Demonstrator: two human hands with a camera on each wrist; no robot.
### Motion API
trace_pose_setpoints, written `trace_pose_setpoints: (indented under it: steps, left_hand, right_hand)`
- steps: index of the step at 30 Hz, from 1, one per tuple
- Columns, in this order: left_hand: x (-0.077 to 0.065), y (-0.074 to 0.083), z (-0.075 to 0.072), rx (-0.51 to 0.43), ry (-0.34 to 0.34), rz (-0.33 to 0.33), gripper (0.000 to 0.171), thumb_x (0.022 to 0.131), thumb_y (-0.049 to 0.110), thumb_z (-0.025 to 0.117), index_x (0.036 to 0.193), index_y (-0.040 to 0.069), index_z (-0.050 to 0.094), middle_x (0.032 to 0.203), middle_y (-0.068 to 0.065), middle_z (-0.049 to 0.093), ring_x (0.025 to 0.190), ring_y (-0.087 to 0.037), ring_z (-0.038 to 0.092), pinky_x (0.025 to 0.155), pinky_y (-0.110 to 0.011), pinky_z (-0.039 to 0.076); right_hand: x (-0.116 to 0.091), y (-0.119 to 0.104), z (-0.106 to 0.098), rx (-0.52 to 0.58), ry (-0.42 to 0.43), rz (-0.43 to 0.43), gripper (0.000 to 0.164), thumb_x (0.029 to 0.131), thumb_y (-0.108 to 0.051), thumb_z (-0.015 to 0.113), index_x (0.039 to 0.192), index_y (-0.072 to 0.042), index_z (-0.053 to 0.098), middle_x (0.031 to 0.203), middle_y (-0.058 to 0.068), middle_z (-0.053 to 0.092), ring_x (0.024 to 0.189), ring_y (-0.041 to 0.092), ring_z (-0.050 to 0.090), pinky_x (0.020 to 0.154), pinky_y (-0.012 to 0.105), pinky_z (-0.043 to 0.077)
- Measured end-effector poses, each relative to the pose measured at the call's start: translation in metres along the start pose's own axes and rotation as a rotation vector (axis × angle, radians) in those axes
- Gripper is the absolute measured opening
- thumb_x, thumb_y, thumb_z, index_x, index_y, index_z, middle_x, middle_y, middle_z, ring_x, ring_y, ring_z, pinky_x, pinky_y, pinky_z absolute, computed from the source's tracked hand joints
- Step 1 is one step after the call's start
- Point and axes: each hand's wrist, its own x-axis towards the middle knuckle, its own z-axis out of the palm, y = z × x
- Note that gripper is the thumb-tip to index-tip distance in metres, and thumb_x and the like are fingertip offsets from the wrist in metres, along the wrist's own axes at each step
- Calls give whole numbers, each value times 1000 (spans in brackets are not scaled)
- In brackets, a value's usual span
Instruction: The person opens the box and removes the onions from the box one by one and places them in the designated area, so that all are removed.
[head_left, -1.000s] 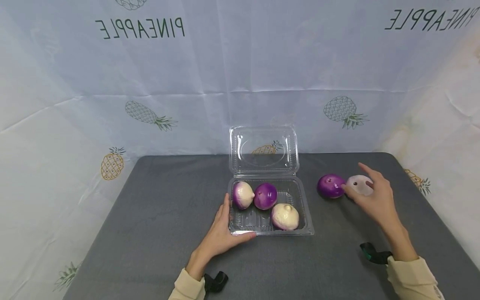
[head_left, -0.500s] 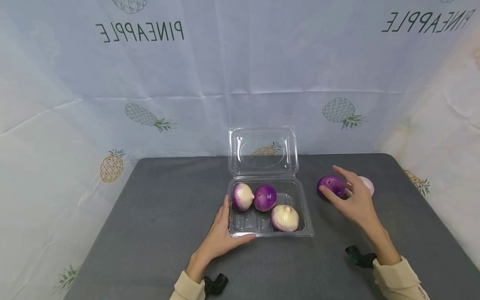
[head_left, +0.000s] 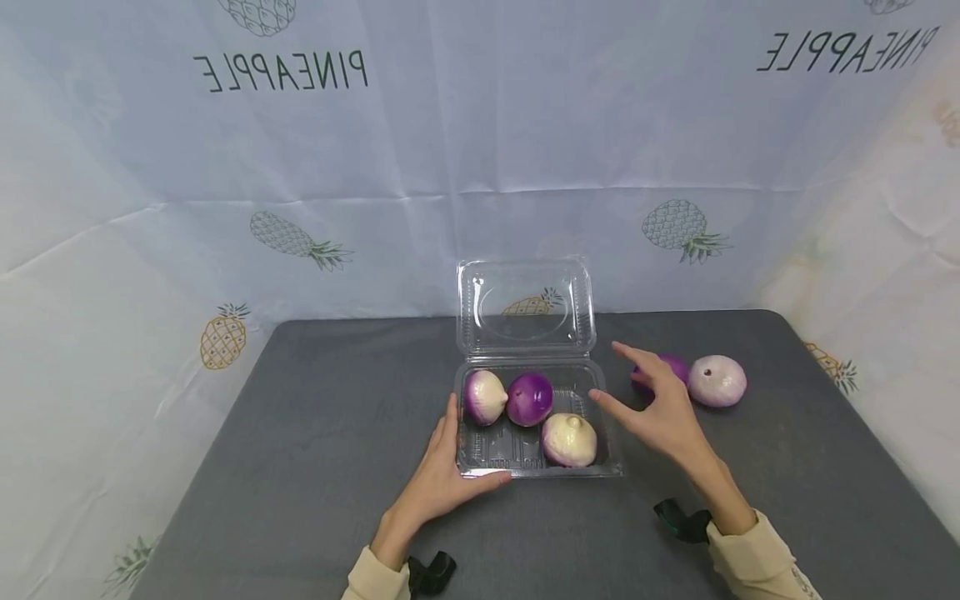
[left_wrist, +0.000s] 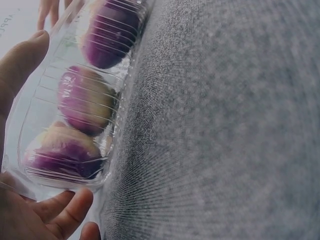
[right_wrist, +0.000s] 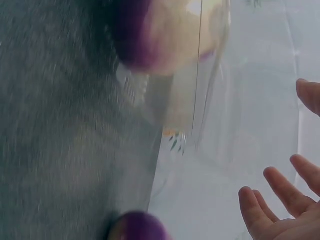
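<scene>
A clear plastic clamshell box (head_left: 498, 454) stands on the grey table, its lid (head_left: 525, 308) raised at the back. Inside are a purple-and-white bulb (head_left: 486, 397), a purple bulb (head_left: 529, 399) and a mostly white bulb (head_left: 570, 440) with a nub; they look like onions or turnips. My left hand (head_left: 435, 479) rests against the box's front left corner, its fingers along the left side and thumb at the front edge. My right hand (head_left: 663, 412), fingers spread and holding nothing, hovers just right of the box. Partly behind it lies another purple bulb (head_left: 677, 367).
Beside that purple bulb sits a pale pinkish bulb (head_left: 717, 382) with a small dark hole. A pineapple-print cloth (head_left: 405, 258) hangs behind the grey table (head_left: 337, 417) and down both sides.
My right hand has moved left from the two loose bulbs toward the box's right side, uncovering the pale one. The left hand and the bulbs have stayed in place.
</scene>
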Motion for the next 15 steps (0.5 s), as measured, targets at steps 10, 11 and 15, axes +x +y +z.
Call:
trace_pose_setpoints:
  steps: [10,11,15]
  left_hand:
    - [1,0,0,3,-3,-13,137,72,54,89,165,9,1,167,-20,25,142,-39,46,115,-60,39]
    - [1,1,0,2,-4,-15,137,72,54,89,165,9,1,168,-20,25,144,-39,44,116,-60,38]
    - [1,0,0,4,-6,-10,137,72,54,89,165,9,0,167,-21,25,147,-40,40,117,-61,37]
  right_hand:
    - [3,-13,31,12,-48,-64,74,78,-18,89,143,-4,57,141,18,61,128,35,57,97,57,53]
    - [3,-14,35,12,-52,-68,74,78,-19,89,143,-4,57,141,17,62,127,35,58,96,56,53]
    - [3,-16,47,17,-64,-80,74,77,-21,90,142,-4,58,140,17,62,123,36,59,94,54,53]
